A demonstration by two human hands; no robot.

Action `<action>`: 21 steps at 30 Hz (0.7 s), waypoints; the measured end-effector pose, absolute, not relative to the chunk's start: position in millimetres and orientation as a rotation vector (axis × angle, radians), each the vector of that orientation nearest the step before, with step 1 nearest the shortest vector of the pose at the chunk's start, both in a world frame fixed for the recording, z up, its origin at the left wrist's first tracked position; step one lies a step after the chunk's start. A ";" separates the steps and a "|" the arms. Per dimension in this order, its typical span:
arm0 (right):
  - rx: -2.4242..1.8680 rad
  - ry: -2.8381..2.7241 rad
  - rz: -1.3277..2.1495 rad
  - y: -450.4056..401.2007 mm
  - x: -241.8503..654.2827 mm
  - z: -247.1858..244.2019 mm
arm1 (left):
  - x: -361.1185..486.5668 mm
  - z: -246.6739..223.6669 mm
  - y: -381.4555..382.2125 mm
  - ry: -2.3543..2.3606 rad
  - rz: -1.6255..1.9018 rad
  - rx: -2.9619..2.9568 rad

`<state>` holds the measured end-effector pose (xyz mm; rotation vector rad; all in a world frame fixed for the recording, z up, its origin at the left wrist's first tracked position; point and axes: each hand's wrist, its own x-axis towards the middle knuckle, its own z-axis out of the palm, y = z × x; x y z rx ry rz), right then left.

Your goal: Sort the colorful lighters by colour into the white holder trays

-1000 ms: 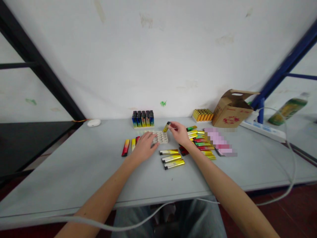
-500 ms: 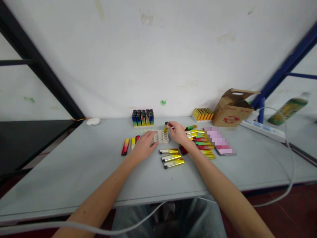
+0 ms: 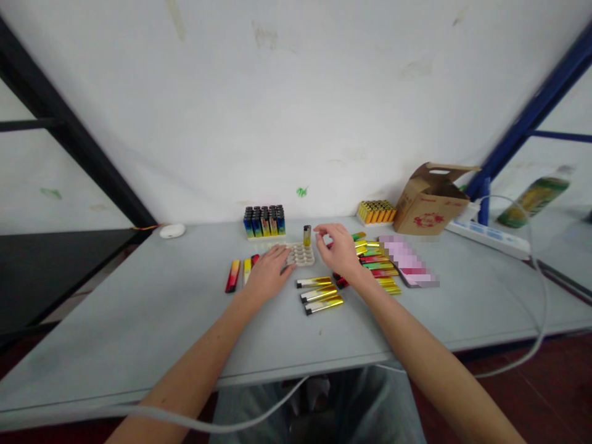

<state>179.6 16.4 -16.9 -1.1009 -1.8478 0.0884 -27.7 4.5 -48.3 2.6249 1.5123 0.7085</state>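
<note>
A white tray with round holes (image 3: 304, 255) lies mid-table, and one yellow lighter with a black top (image 3: 307, 235) stands upright at its back right corner. My left hand (image 3: 271, 268) rests over the tray's left part, fingers apart, hiding that part. Just right of the upright lighter is my right hand (image 3: 337, 246), its fingers curved and apart, with nothing between them. Three yellow and white lighters (image 3: 324, 304) lie in front of the tray. Several mixed lighters (image 3: 379, 265) lie beyond my right hand. Red (image 3: 233, 276) and yellow ones lie by my left hand.
A filled tray of blue lighters (image 3: 264, 222) stands behind; a block of yellow-orange items (image 3: 377, 212) is near the wall. To the right are an open cardboard box (image 3: 425, 206), a pink pixelated object (image 3: 407, 260), a power strip (image 3: 490, 239) and a bottle (image 3: 534, 197). A white case (image 3: 172, 231) lies left.
My right hand has let go of the yellow lighter and moved slightly right. The lighter now stands by itself in the tray. My left hand has stayed in place.
</note>
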 end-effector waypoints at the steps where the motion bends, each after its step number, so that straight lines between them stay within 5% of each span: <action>1: -1.067 -1.926 0.183 11.6 180.6 -12.8 | -27.0 -48.4 4.7 1.527 0.681 2.642; 8: -0.923 -2.484 0.578 -3.0 174.4 -11.6 | -26.6 -51.1 13.6 1.534 0.679 2.671; 15: -0.947 -2.457 0.804 -1.3 171.9 -18.6 | -32.9 -42.7 16.2 1.423 0.911 2.604; 21: -0.955 -2.058 0.662 1.7 170.6 -11.3 | -32.6 -26.2 1.4 1.302 1.134 2.339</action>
